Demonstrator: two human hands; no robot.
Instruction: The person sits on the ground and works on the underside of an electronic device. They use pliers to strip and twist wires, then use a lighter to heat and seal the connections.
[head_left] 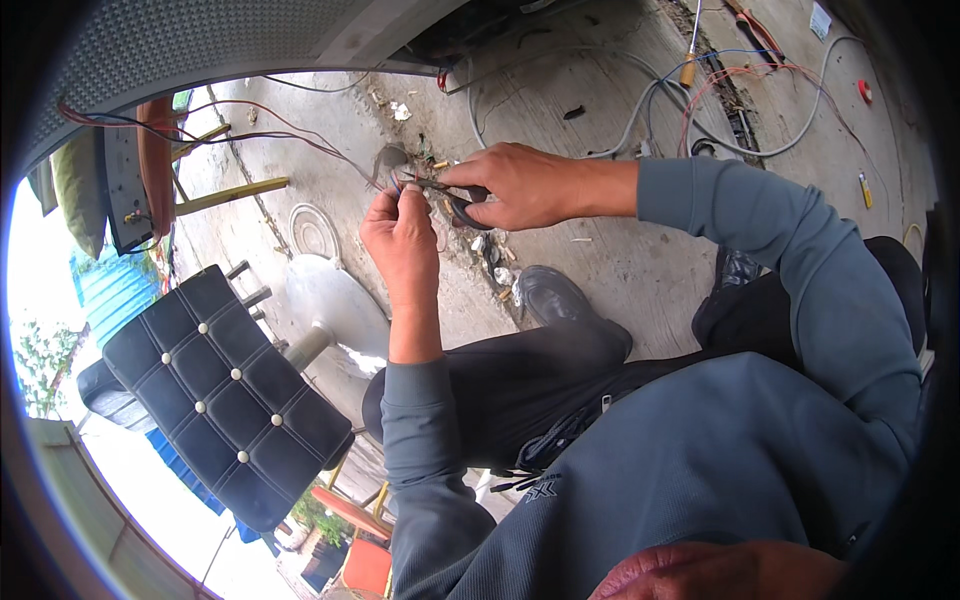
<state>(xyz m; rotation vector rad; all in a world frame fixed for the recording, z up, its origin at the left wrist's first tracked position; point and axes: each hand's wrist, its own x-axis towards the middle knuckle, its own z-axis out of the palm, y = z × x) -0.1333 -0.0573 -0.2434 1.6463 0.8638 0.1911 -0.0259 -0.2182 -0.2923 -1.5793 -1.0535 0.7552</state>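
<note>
My left hand (403, 240) is closed, its thumb and fingertips pinching the ends of thin red, blue and dark wires (318, 143). These wires run from the upper left, under a perforated metal panel (230, 45). My right hand (530, 185) grips what look like black-handled scissors (466, 212), with the fingers around the handles. The narrow blades point left and meet the wires right at my left fingertips. Whether the blades are closed on a wire is too small to tell. Both hands are above the concrete floor, in front of my shoes.
A grey cable (640, 125) loops across the floor at the upper right. Near it lie a screwdriver (690, 65), red-and-black-handled pliers (762, 42), a red tape roll (865, 91) and a yellow cutter (865, 190). A black tufted stool (215, 385) stands at left. Debris litters the floor below my hands.
</note>
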